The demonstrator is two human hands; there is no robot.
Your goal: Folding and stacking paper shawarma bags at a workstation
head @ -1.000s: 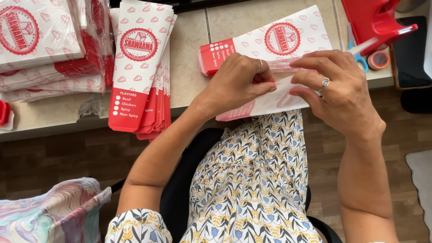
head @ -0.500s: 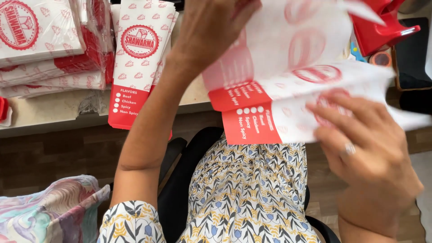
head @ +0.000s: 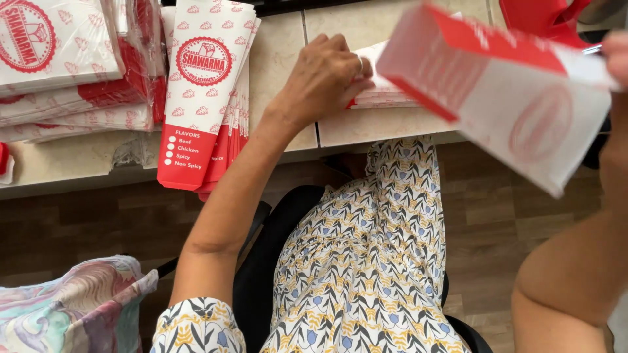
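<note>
My right hand (head: 617, 98) sits at the far right edge and holds a red and white paper bag (head: 510, 104) up in the air, puffed open and blurred. My left hand (head: 325, 78) rests on the beige table (head: 281, 65), fingers curled over the edge of a small pile of flat paper bags (head: 392, 98) of the same kind. The pile lies near the table's front edge, partly hidden behind the raised bag.
A stack of flat red and white bags (head: 203, 98) overhangs the table's front edge at left. Plastic-wrapped bundles of bags (head: 59, 59) lie at far left. A red object (head: 543, 16) stands at the back right. A patterned cloth (head: 65, 307) is at lower left.
The right hand has swung the bag out to the right and it is now open. The left hand let go of it and came down onto the flat bags on the table.
</note>
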